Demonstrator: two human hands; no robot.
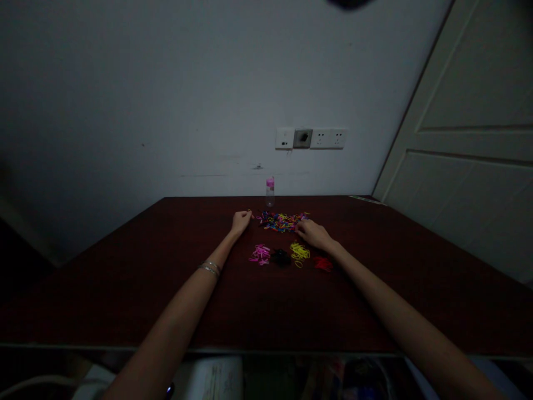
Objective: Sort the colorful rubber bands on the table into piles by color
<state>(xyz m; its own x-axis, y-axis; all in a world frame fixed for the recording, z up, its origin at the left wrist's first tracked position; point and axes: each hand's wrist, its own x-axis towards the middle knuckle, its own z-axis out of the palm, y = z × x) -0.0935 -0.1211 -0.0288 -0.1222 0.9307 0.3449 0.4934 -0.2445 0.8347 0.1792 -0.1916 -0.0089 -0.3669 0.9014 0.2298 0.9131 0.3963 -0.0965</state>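
Note:
A mixed heap of small coloured rubber bands (283, 223) lies on the dark red-brown table (166, 289). At the left end of this heap, my left hand (241, 221) is closed in a pinch, with what looks like a thin rubber band at its fingertips. My right hand (312, 233) reaches the heap's right edge, fingers curled down at the bands; what they pinch is hidden. Nearer to me are sorted piles: pink bands (261, 254), black bands (280, 257), yellow bands (299, 253) and red bands (323, 263), the red ones beside my right wrist.
Behind the heap stands a clear bottle (270, 194) with a pink cap, close to the wall. Sockets and switches (310, 138) are set in the wall above. A white panelled door (466, 144) borders the right side. Various items sit below the table's front edge.

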